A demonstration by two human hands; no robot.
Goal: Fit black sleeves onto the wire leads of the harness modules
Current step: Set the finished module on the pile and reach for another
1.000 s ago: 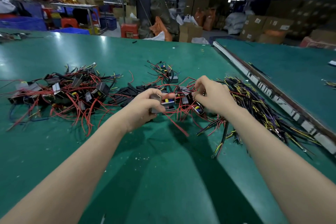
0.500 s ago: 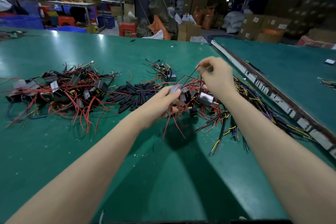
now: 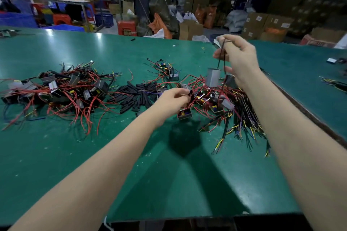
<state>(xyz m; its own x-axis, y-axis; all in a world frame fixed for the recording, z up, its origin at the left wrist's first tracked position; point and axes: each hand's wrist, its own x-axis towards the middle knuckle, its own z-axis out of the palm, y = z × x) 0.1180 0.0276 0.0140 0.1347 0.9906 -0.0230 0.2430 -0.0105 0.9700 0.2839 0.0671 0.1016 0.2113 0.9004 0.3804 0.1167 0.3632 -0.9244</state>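
The right hand (image 3: pixel 239 62) is holding up one grey module (image 3: pixel 213 77) by its black leads (image 3: pixel 221 56), fingers pinching the wires near their top so the module is dangling clear above the right-hand heap (image 3: pixel 216 99); the left hand (image 3: pixel 171 99) is lying low at the edge of that heap, fingers curled and seeming to be pinching a short black piece among the red wires, though what exactly is hard to tell; the loose black sleeves (image 3: pixel 135 95) are lying in a pile on the green bench (image 3: pixel 75 155), between the left-hand heap of modules (image 3: pixel 62 92) and the left hand; judging by how it hangs, the module is looking light, its leads thin and floppy, so taking hold close to a lead's tip should be keeping it stiff enough to enter a sleeve; the sleeves are looking soft and small, likely easy to crush shut if squeezed; no bins or trays are sitting on the bench, everything is lying loose in heaps
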